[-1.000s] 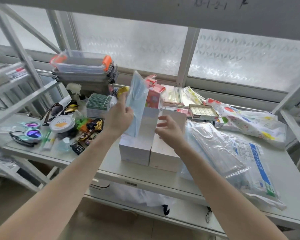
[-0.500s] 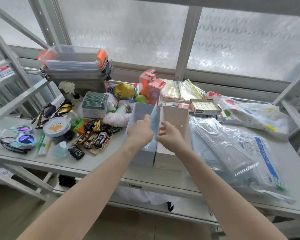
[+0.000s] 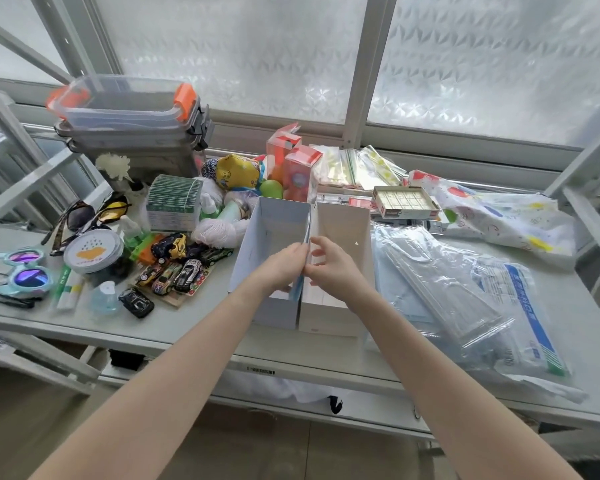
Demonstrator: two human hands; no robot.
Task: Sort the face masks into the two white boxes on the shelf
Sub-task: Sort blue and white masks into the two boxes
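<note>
Both forearms reach in from the bottom of the frame and meet at centre, over the two white boxes on the shelf. Left hand (image 3: pixel 284 263) sits over the left box (image 3: pixel 269 237), fingers curled, pinching a blue face mask (image 3: pixel 300 277) that stands on edge against that box's right wall, mostly down inside. Right hand (image 3: pixel 331 263) is over the right box (image 3: pixel 343 223), thumb and fingertips closed on the same mask edge from the other side, the remaining fingers loosely bent. The mask runs along the seam between the boxes, directly between the two hands' fingers.

The boxes stand side by side, touching, open tops up. Clear bags of masks (image 3: pixel 465 289) lie at the right of the frame, just beside the right box. Toy cars (image 3: pixel 174 268), sunglasses (image 3: pixel 84 216) and stacked plastic bins (image 3: pixel 129 116) fill the left side.
</note>
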